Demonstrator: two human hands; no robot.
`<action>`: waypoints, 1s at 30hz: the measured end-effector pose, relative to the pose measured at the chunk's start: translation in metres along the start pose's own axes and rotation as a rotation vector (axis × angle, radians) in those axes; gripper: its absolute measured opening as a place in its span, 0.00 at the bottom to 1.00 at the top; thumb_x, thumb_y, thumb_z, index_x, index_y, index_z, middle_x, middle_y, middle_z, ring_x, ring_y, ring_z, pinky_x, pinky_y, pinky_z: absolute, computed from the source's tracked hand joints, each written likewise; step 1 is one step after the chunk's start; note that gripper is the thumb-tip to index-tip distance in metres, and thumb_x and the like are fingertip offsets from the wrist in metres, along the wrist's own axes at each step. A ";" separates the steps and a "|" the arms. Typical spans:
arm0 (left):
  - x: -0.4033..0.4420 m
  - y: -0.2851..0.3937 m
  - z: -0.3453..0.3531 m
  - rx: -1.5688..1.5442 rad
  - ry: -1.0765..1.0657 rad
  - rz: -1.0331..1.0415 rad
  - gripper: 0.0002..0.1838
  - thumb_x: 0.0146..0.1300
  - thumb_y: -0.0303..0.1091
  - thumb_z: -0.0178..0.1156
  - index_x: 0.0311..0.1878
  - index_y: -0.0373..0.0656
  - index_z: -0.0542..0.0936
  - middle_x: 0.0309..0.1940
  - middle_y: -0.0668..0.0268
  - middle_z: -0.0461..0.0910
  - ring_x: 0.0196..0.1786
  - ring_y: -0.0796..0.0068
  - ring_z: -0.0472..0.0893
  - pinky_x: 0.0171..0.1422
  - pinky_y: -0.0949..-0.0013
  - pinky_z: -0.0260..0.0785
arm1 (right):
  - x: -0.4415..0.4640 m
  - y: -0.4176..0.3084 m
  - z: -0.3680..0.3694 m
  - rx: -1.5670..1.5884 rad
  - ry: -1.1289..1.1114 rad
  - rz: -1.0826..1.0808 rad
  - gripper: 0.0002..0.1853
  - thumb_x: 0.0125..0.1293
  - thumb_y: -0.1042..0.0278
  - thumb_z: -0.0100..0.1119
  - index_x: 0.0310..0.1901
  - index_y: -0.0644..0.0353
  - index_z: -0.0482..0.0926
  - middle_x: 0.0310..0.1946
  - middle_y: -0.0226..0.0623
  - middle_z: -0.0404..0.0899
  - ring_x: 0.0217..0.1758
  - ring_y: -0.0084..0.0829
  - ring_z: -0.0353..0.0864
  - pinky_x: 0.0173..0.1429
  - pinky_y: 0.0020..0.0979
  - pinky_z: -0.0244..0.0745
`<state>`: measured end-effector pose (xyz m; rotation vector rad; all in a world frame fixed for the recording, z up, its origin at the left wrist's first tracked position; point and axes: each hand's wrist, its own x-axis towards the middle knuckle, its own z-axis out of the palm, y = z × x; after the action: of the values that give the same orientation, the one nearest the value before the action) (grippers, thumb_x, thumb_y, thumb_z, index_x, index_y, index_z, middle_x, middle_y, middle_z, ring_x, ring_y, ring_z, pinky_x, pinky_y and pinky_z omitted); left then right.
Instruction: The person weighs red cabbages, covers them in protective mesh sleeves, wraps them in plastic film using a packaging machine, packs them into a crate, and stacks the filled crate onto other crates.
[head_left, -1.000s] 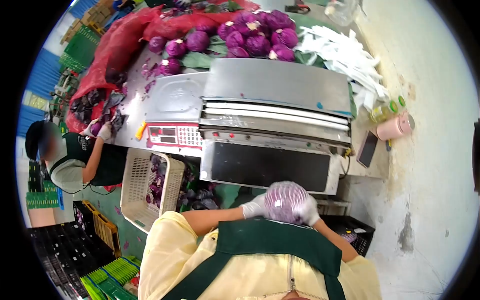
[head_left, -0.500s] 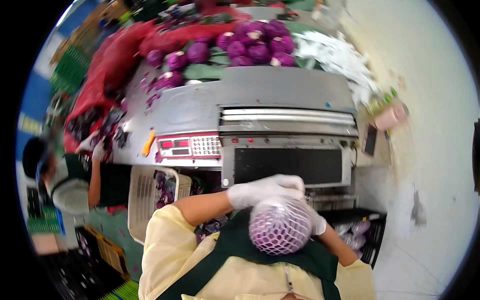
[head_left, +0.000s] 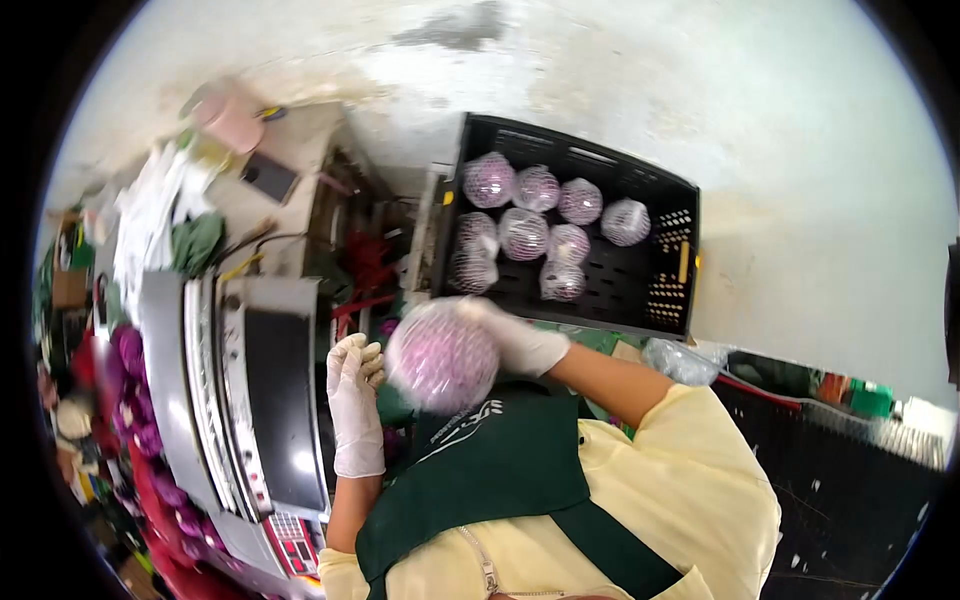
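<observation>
A purple cabbage [head_left: 443,357] in a white foam net and clear film is in front of my chest. My right hand [head_left: 512,340], in a white glove, holds it from the upper right side; some of the fingers are hidden behind it. To the left of the cabbage, my gloved left hand [head_left: 356,405] is raised with its fingers curled in, apart from the cabbage, and nothing shows in it. Beyond my hands stands a black crate [head_left: 625,290] with several netted, wrapped cabbages [head_left: 523,234] inside.
On the left is the wrapping machine [head_left: 283,400], with the red-edged scale [head_left: 291,545] below it. A phone [head_left: 269,177] and a pink bottle [head_left: 228,118] rest on the table corner. Unwrapped purple cabbages [head_left: 130,355] lie at the far left. The wall rises behind the crate.
My view has turned right, from the machine to the black crate. The netted cabbage has come along in my right hand. My left hand has come off the cabbage.
</observation>
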<state>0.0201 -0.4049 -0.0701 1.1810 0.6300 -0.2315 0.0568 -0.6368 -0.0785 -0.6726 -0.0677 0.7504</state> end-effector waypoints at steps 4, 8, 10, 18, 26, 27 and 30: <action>0.014 -0.016 0.038 0.119 -0.086 -0.085 0.12 0.71 0.42 0.53 0.47 0.45 0.76 0.35 0.70 0.78 0.36 0.81 0.74 0.43 0.76 0.66 | -0.107 -0.039 -0.154 0.067 0.647 -0.150 0.28 0.68 0.42 0.47 0.59 0.56 0.72 0.54 0.36 0.77 0.57 0.34 0.77 0.61 0.40 0.72; 0.018 -0.033 0.042 0.147 -0.040 -0.163 0.11 0.71 0.40 0.53 0.47 0.45 0.77 0.34 0.68 0.80 0.33 0.81 0.76 0.39 0.77 0.65 | -0.181 -0.034 -0.287 0.368 1.154 0.001 0.35 0.61 0.29 0.44 0.62 0.44 0.71 0.56 0.34 0.77 0.58 0.38 0.75 0.60 0.53 0.69; 0.017 -0.038 0.040 0.160 0.016 -0.185 0.11 0.71 0.40 0.53 0.46 0.44 0.76 0.33 0.67 0.80 0.32 0.81 0.75 0.37 0.77 0.65 | -0.193 -0.012 -0.335 0.350 1.318 -0.003 0.35 0.62 0.28 0.44 0.62 0.44 0.71 0.56 0.34 0.77 0.58 0.40 0.76 0.64 0.54 0.63; 0.003 -0.045 0.033 0.002 0.014 -0.167 0.14 0.71 0.43 0.54 0.49 0.42 0.76 0.34 0.64 0.80 0.33 0.79 0.75 0.39 0.76 0.66 | -0.140 -0.011 -0.352 0.817 1.118 -0.365 0.42 0.62 0.23 0.35 0.69 0.43 0.62 0.69 0.39 0.62 0.73 0.47 0.57 0.72 0.64 0.44; -0.042 -0.021 -0.006 0.140 0.240 0.071 0.13 0.73 0.39 0.50 0.51 0.41 0.76 0.40 0.63 0.81 0.43 0.76 0.80 0.48 0.75 0.71 | -0.074 -0.039 -0.301 -1.333 1.944 0.128 0.20 0.67 0.53 0.53 0.52 0.59 0.78 0.47 0.50 0.79 0.53 0.53 0.77 0.49 0.45 0.79; -0.049 -0.020 -0.020 0.109 0.235 0.152 0.13 0.73 0.37 0.51 0.51 0.40 0.76 0.41 0.63 0.81 0.45 0.76 0.80 0.51 0.74 0.72 | -0.054 -0.035 -0.295 -1.484 1.501 -0.507 0.22 0.67 0.59 0.55 0.56 0.66 0.75 0.51 0.51 0.77 0.53 0.49 0.77 0.54 0.43 0.76; -0.068 -0.010 -0.066 0.117 0.301 0.373 0.10 0.70 0.29 0.53 0.52 0.38 0.75 0.44 0.64 0.80 0.49 0.76 0.80 0.56 0.71 0.71 | 0.057 -0.030 -0.185 -1.603 0.818 -0.757 0.21 0.67 0.68 0.54 0.59 0.66 0.73 0.57 0.48 0.74 0.61 0.46 0.70 0.68 0.43 0.61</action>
<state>-0.0623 -0.3592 -0.0546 1.4353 0.6500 0.2324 0.1705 -0.7160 -0.2168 -2.2540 -0.1584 -0.5410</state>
